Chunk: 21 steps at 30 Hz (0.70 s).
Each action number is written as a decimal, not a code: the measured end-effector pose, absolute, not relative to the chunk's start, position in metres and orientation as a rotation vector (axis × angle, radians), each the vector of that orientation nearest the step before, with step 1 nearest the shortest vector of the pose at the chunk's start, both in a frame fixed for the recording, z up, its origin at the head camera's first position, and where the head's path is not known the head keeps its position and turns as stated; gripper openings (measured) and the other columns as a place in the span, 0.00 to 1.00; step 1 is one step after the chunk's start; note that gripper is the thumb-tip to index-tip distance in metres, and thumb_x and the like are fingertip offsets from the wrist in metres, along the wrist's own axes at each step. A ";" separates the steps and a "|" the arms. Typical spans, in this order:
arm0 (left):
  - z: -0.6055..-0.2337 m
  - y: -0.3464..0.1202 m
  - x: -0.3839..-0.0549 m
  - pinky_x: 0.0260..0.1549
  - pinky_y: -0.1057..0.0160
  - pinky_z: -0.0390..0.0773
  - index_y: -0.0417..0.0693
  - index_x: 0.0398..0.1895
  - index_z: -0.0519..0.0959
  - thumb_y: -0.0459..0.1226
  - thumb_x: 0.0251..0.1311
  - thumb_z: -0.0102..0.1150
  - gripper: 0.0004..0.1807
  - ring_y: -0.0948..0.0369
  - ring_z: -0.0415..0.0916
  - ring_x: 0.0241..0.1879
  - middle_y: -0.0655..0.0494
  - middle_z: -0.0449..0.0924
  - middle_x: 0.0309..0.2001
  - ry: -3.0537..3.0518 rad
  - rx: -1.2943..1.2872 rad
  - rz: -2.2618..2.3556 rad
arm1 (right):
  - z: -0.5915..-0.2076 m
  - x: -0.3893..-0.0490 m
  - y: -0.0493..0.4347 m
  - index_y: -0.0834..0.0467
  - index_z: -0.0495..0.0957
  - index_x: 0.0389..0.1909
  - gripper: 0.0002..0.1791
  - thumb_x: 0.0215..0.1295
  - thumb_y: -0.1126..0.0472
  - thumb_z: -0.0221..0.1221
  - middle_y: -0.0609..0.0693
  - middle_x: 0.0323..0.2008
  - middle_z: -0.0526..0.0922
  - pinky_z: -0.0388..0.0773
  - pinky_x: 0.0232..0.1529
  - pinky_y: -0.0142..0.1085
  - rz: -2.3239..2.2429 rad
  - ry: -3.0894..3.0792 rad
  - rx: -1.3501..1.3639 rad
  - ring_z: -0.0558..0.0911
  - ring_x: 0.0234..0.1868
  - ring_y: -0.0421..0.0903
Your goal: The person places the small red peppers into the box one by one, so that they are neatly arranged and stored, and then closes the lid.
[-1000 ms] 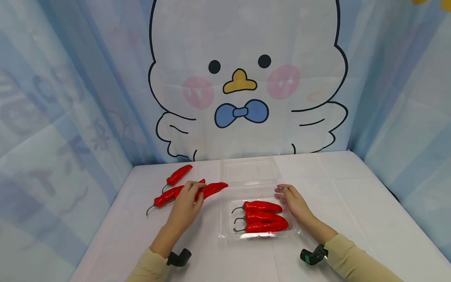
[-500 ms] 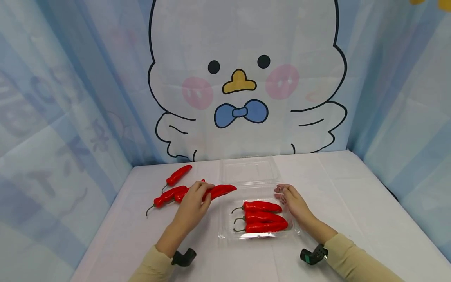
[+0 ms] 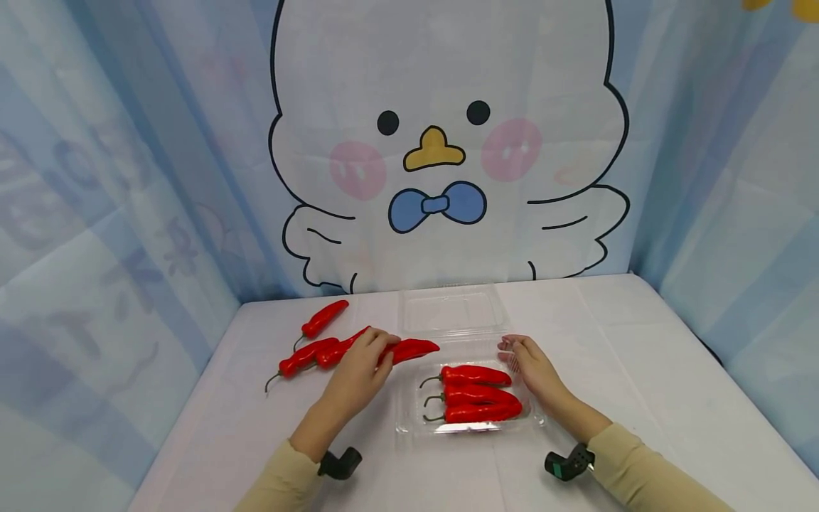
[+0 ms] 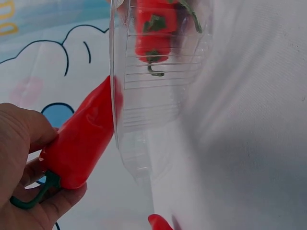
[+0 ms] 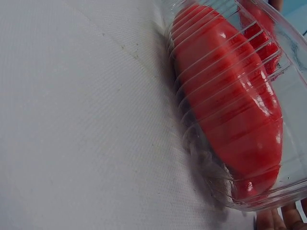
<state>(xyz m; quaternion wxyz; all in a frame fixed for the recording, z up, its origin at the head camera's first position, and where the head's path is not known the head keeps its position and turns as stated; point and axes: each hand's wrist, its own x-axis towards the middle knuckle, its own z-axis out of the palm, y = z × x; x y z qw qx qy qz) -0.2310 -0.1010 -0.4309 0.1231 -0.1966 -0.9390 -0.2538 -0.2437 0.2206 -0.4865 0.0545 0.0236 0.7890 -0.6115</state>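
Observation:
My left hand (image 3: 360, 377) holds a red chili pepper (image 3: 414, 349), its tip pointing right over the left rim of a clear plastic clamshell box (image 3: 406, 405). In the left wrist view, thumb and fingers pinch this pepper (image 4: 81, 139) near its green stem, beside the ribbed box wall (image 4: 153, 112). Three red peppers (image 3: 483, 412) lie side by side in the box, stems to the left. My right hand (image 3: 537, 373) grips the box at its right far corner. In the right wrist view, fingertips (image 5: 278, 219) show at the rim beyond a pepper (image 5: 230, 105).
The box's lid (image 3: 454, 313) lies folded back behind it. Left of the left hand are more loose peppers: one at the back (image 3: 325, 318), one in front (image 3: 307, 357) and one partly behind the hand (image 3: 339, 350). A cartoon curtain (image 3: 441, 249) hangs behind the white table (image 3: 640, 370).
My left hand has carried its pepper rightward, away from the loose peppers and up to the box's left rim. My right hand and the box have stayed in place.

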 end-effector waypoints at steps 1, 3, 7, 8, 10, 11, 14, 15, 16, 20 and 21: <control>-0.431 -0.100 -0.231 0.49 0.59 0.87 0.51 0.57 0.82 0.36 0.64 0.69 0.18 0.58 0.80 0.49 0.54 0.81 0.53 -2.747 -0.575 -0.741 | -0.486 -0.243 0.221 0.68 0.58 0.72 0.25 0.86 0.57 0.34 0.69 0.70 0.69 0.65 0.74 0.59 -1.856 2.399 0.073 0.72 0.71 0.65; -0.430 -0.098 -0.232 0.49 0.59 0.87 0.51 0.57 0.82 0.36 0.64 0.70 0.18 0.58 0.80 0.50 0.53 0.81 0.54 -2.758 -0.584 -0.742 | -0.486 -0.243 0.221 0.68 0.59 0.72 0.25 0.86 0.56 0.34 0.68 0.70 0.69 0.65 0.74 0.58 -1.851 2.404 0.078 0.72 0.70 0.64; -0.429 -0.094 -0.233 0.49 0.60 0.86 0.51 0.56 0.82 0.36 0.65 0.69 0.17 0.59 0.79 0.50 0.54 0.81 0.53 -2.774 -0.611 -0.731 | -0.486 -0.243 0.222 0.67 0.59 0.71 0.24 0.86 0.56 0.34 0.68 0.70 0.70 0.64 0.74 0.58 -1.848 2.407 0.086 0.73 0.70 0.64; -0.429 -0.093 -0.234 0.50 0.61 0.86 0.51 0.56 0.82 0.37 0.65 0.69 0.17 0.59 0.79 0.51 0.54 0.81 0.53 -2.774 -0.621 -0.729 | -0.486 -0.243 0.222 0.67 0.59 0.71 0.24 0.86 0.56 0.34 0.68 0.70 0.70 0.64 0.75 0.58 -1.850 2.407 0.086 0.73 0.70 0.64; -0.429 -0.091 -0.235 0.50 0.62 0.86 0.52 0.56 0.82 0.37 0.66 0.68 0.16 0.60 0.79 0.51 0.56 0.81 0.52 -2.772 -0.635 -0.718 | -0.487 -0.243 0.222 0.67 0.59 0.71 0.24 0.86 0.57 0.34 0.68 0.70 0.70 0.64 0.75 0.58 -1.853 2.406 0.083 0.73 0.70 0.64; -0.430 -0.090 -0.235 0.50 0.62 0.86 0.52 0.56 0.82 0.37 0.66 0.68 0.16 0.60 0.79 0.51 0.56 0.81 0.52 -2.770 -0.643 -0.711 | -0.487 -0.243 0.222 0.68 0.59 0.71 0.24 0.86 0.57 0.34 0.68 0.70 0.70 0.64 0.75 0.58 -1.854 2.406 0.079 0.73 0.70 0.64; -0.430 -0.088 -0.236 0.50 0.63 0.85 0.52 0.56 0.82 0.37 0.66 0.68 0.16 0.61 0.79 0.50 0.56 0.81 0.52 -2.771 -0.654 -0.698 | -0.486 -0.242 0.221 0.68 0.59 0.71 0.24 0.86 0.57 0.34 0.69 0.69 0.70 0.65 0.74 0.59 -1.857 2.408 0.072 0.73 0.70 0.65; -0.430 -0.088 -0.237 0.50 0.63 0.85 0.52 0.56 0.82 0.37 0.66 0.68 0.16 0.61 0.79 0.50 0.56 0.81 0.52 -2.773 -0.656 -0.694 | -0.486 -0.242 0.221 0.68 0.60 0.71 0.24 0.86 0.57 0.34 0.69 0.69 0.70 0.65 0.74 0.59 -1.859 2.408 0.071 0.73 0.70 0.65; -0.431 -0.087 -0.237 0.50 0.63 0.85 0.52 0.56 0.82 0.37 0.66 0.68 0.16 0.61 0.79 0.50 0.56 0.81 0.52 -2.774 -0.658 -0.693 | -0.486 -0.242 0.221 0.68 0.60 0.71 0.24 0.86 0.57 0.34 0.69 0.69 0.70 0.65 0.74 0.59 -1.861 2.408 0.069 0.73 0.70 0.65; -0.430 -0.083 -0.238 0.51 0.62 0.85 0.52 0.56 0.82 0.37 0.66 0.68 0.16 0.60 0.80 0.50 0.56 0.82 0.52 -2.778 -0.671 -0.687 | -0.486 -0.242 0.221 0.69 0.60 0.70 0.24 0.86 0.58 0.34 0.70 0.69 0.70 0.65 0.74 0.59 -1.869 2.413 0.061 0.73 0.70 0.65; -0.430 -0.082 -0.239 0.51 0.62 0.85 0.52 0.56 0.82 0.37 0.66 0.68 0.16 0.60 0.80 0.50 0.56 0.82 0.52 -2.778 -0.675 -0.682 | -0.486 -0.242 0.221 0.69 0.60 0.70 0.24 0.86 0.58 0.34 0.69 0.69 0.70 0.64 0.74 0.59 -1.871 2.413 0.060 0.73 0.70 0.65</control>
